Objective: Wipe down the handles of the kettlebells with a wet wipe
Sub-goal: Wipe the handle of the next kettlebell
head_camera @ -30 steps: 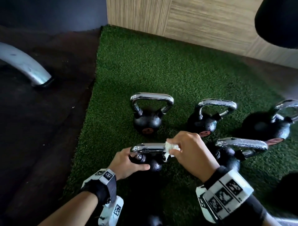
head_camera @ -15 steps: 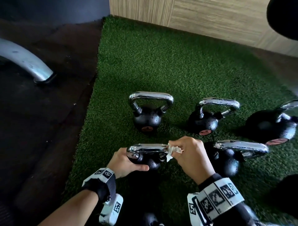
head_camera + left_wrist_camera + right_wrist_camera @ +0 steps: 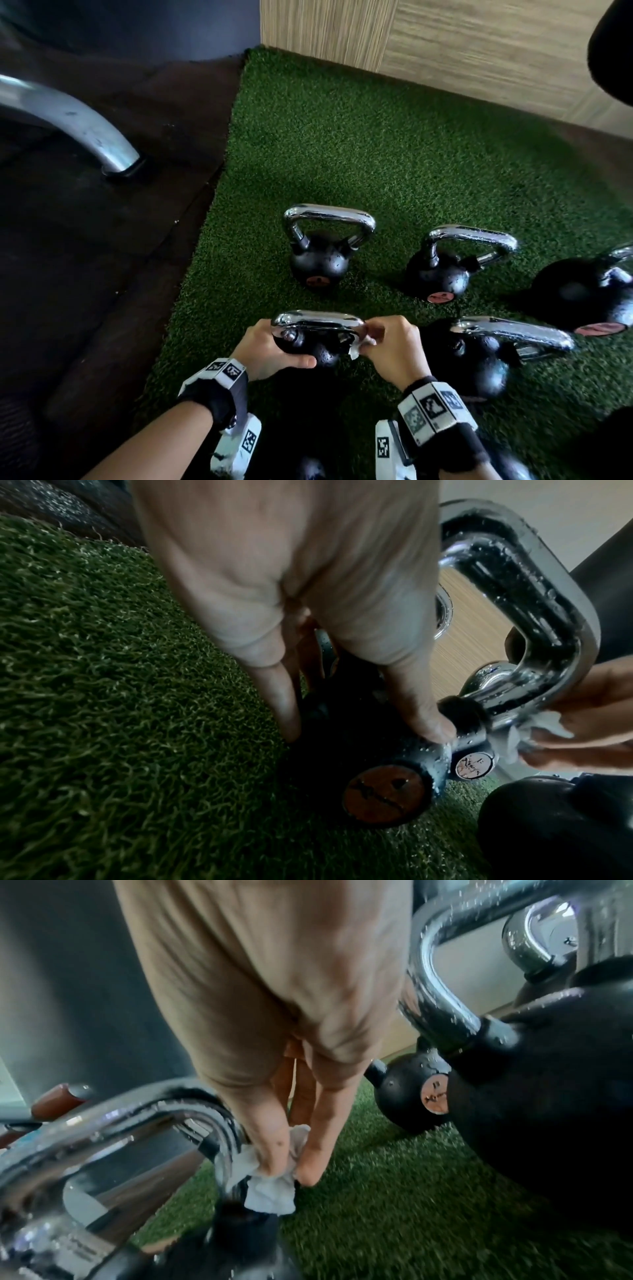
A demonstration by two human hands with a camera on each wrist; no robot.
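Observation:
A small black kettlebell (image 3: 322,346) with a chrome handle (image 3: 315,320) stands on the green turf near me. My left hand (image 3: 270,353) grips its black ball, thumb across the front; the left wrist view shows the fingers (image 3: 421,723) on the ball (image 3: 377,764). My right hand (image 3: 390,346) pinches a crumpled white wet wipe (image 3: 359,346) against the handle's right leg. In the right wrist view the wipe (image 3: 270,1185) sits between thumb and fingers at the bend of the handle (image 3: 192,1118).
Several more chrome-handled kettlebells stand on the turf: one behind (image 3: 322,253), one back right (image 3: 445,267), one close right (image 3: 479,356), a bigger one far right (image 3: 589,291). Dark rubber floor (image 3: 85,257) and a metal machine leg (image 3: 78,130) lie left; a wooden wall (image 3: 445,44) is behind.
My right hand has slid the wipe from the top bar of the handle to its right corner and down the right leg. The left hand keeps its hold on the ball.

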